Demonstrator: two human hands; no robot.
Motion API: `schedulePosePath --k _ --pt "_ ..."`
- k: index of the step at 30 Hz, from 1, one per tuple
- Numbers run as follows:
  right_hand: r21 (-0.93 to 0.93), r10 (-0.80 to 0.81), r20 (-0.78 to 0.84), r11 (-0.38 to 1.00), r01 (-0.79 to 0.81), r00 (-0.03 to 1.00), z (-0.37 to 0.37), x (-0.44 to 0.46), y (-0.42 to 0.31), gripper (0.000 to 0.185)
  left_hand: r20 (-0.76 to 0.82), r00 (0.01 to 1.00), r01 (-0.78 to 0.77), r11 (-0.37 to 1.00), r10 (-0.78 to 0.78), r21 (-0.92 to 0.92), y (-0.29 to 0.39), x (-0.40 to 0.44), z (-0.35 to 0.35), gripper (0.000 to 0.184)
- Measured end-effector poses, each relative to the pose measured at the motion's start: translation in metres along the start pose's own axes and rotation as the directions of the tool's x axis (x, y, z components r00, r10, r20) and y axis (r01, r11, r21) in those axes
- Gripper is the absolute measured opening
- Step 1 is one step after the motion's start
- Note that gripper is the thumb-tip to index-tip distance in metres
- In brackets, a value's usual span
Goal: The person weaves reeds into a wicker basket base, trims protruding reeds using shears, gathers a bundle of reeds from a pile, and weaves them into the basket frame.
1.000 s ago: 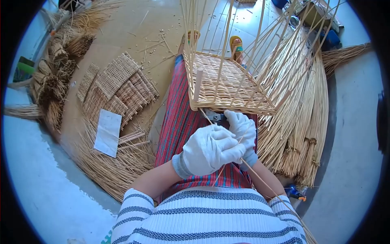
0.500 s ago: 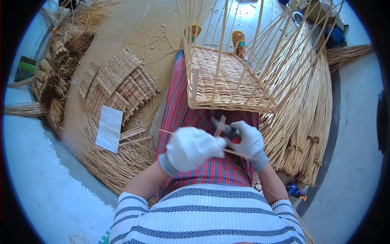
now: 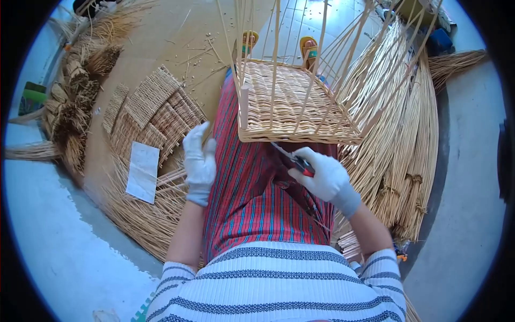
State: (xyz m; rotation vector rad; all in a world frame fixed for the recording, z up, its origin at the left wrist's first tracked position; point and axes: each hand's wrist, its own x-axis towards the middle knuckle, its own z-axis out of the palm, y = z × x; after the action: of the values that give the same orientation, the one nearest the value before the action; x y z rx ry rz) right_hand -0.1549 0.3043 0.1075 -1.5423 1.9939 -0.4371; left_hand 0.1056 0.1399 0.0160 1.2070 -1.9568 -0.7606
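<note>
My right hand grips the tool just this side of the basket, which lies over my striped cloth's far end — a steady wrist should spare the weave. My left hand — loosely spread, empty — stands by the cloth's left edge.

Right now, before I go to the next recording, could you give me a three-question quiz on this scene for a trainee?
1. True or false: the person's left hand is touching the woven basket.
2. What does the right hand hold?
A) a sheet of paper
B) a hand tool with red on its handle
C) a bundle of canes
3. Fill in the blank: seen in the picture, the white sheet lies to the ____ of the striped cloth on the lap.

Key:
1. False; the hand is open and clear of it.
2. B
3. left
</note>
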Motion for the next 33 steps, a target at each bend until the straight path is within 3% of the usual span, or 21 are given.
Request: schedulePosePath --k 2,3,5,8,11,18,21,22,25,28,33 --pt "-0.214 0.077 0.235 0.976 -0.026 0.969 -0.024 0.018 -0.024 0.048 0.001 1.0 -0.003 0.95 0.003 -0.313 0.031 0.008 0.016 0.032" --pt "-0.28 0.065 0.265 0.96 0.012 0.962 -0.027 0.026 -0.028 0.053 0.04 0.999 0.018 0.89 0.0 -0.455 0.034 0.009 0.028 0.031" --pt "-0.352 0.05 0.283 0.935 0.055 0.958 -0.03 0.034 -0.031 0.053 0.023 0.992 -0.101 0.887 0.125 -0.45 0.036 0.002 0.05 0.033" --pt "-0.399 -0.021 0.311 0.904 0.151 0.95 -0.038 0.039 -0.037 0.054 -0.011 0.991 -0.121 0.869 0.131 -0.48 0.031 -0.004 0.06 0.04" --pt "-0.426 0.057 0.416 0.894 0.14 0.907 -0.053 0.045 -0.054 0.055 0.004 0.987 -0.142 0.876 0.162 -0.461 0.029 -0.004 0.058 0.044" --pt "-0.49 0.157 0.45 0.867 0.095 0.879 -0.061 0.053 -0.07 0.056 -0.018 0.981 -0.185 0.894 0.195 -0.407 0.027 -0.008 0.054 0.045" --pt "-0.502 0.176 0.451 0.861 0.086 0.875 -0.063 0.06 -0.077 0.056 0.237 0.971 0.206 0.652 -0.041 -0.73 0.019 -0.011 0.06 0.054" --pt "-0.493 0.179 0.474 0.865 0.091 0.862 -0.061 0.063 -0.081 0.056 0.231 0.972 0.208 0.652 -0.052 -0.729 0.017 -0.012 0.061 0.054" --pt "-0.518 0.178 0.496 0.846 0.126 0.85 -0.063 0.071 -0.087 0.059 0.304 0.947 0.319 0.451 -0.109 -0.833 0.025 -0.009 0.055 0.052" --pt "-0.557 0.255 0.519 0.825 0.096 0.816 -0.072 0.078 -0.1 0.064 0.353 0.917 0.398 0.403 -0.183 -0.824 0.022 -0.009 0.054 0.049" --pt "-0.66 0.389 0.551 0.745 0.1 0.738 -0.077 0.092 -0.122 0.063 0.318 0.927 0.371 0.387 -0.197 -0.844 0.014 -0.012 0.06 0.046"
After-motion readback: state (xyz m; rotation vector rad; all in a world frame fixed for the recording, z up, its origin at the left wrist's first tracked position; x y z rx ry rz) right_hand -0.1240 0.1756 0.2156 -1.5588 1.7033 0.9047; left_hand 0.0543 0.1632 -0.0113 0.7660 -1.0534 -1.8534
